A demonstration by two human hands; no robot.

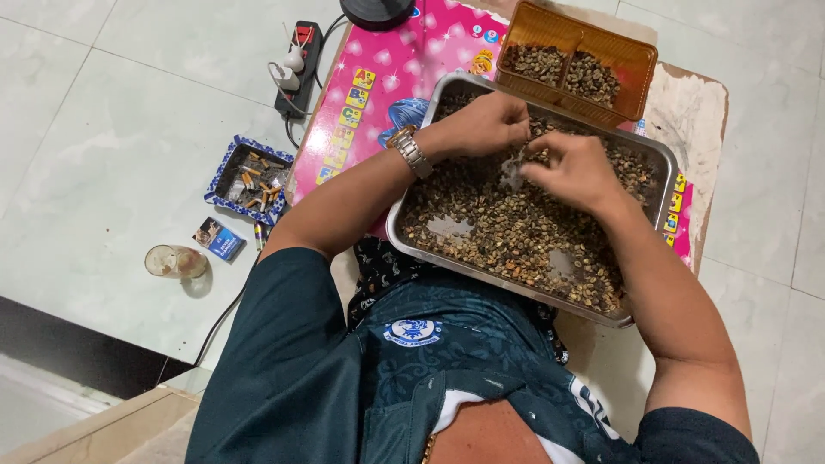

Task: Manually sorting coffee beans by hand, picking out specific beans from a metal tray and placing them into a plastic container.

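While both hands work in the metal tray: sorting seeds.
Left hand and right hand fingers pinch together on small, light, loose seeds; best gripped individually by fingertip.

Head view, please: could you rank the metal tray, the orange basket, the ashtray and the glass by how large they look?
1. Metal tray, clearly largest.
2. Orange basket.
3. Ashtray, on the floor.
4. Glass, smallest.
The ashtray and glass lie farther from the camera than the tabletop things, so their real sizes may be understated.
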